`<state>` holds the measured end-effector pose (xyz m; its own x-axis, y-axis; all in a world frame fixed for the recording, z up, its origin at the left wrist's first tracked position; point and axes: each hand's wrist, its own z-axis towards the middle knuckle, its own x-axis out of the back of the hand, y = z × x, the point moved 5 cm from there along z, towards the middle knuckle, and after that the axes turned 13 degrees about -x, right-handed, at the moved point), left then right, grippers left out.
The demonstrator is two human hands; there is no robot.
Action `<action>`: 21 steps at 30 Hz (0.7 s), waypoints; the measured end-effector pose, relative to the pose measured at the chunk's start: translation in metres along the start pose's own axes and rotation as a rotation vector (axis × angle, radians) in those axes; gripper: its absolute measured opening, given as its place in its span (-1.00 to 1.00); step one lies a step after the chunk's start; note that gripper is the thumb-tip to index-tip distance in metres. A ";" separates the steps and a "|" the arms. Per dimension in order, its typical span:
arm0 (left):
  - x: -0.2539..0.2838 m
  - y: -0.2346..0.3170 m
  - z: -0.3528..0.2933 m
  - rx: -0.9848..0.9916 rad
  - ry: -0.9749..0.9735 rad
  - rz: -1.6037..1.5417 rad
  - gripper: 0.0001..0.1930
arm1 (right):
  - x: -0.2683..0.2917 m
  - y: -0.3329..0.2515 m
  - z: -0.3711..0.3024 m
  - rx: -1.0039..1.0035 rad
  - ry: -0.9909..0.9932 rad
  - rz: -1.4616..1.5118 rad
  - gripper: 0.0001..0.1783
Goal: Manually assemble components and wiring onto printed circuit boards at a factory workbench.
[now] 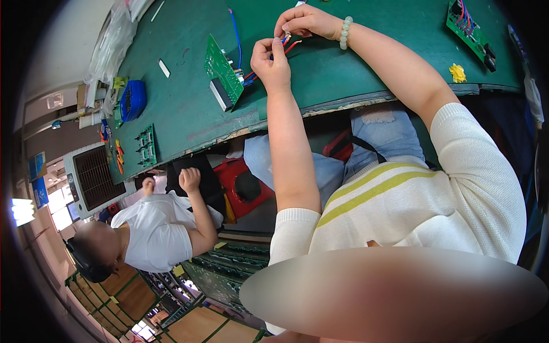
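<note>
Between my two hands runs a small bunch of red and blue wires (290, 46), with pale ends near the fingertips. The wires lead back to a green circuit board (224, 67), which stands tilted on the green-topped table (183, 108) just left of my hands. My left hand (272, 66) pinches the wires nearer the board. Beyond it, my right hand (309, 23), with a pale bead bracelet (345, 33) at the wrist, is closed on the wire ends; its fingertips partly hide them. A loose blue wire (235, 35) sticks up from the board.
Another circuit board with wires (472, 34) lies far right, near a crumpled yellow piece (457, 73). To the left are a blue bin (132, 100), a smaller circuit board (146, 146) and orange-handled tools (119, 155). A co-worker in white (160, 228) sits at the table's left side.
</note>
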<state>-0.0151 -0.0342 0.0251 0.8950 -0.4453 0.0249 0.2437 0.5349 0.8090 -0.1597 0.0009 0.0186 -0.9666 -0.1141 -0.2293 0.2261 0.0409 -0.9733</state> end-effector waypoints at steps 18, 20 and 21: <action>-0.002 0.014 0.003 -0.183 -0.091 0.196 -0.86 | 0.001 -0.006 -0.005 -0.037 0.045 -0.233 -0.80; -0.002 0.012 0.004 -0.166 -0.061 0.186 -0.85 | 0.000 -0.008 -0.008 -0.023 0.072 -0.218 -0.79; -0.003 0.012 0.003 -0.166 -0.062 0.186 -0.85 | 0.002 -0.008 -0.007 -0.023 0.073 -0.217 -0.79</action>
<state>-0.0161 -0.0288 0.0368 0.9069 -0.3685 0.2042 0.1395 0.7200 0.6798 -0.1646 0.0074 0.0255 -0.9986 -0.0511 -0.0120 0.0097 0.0460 -0.9989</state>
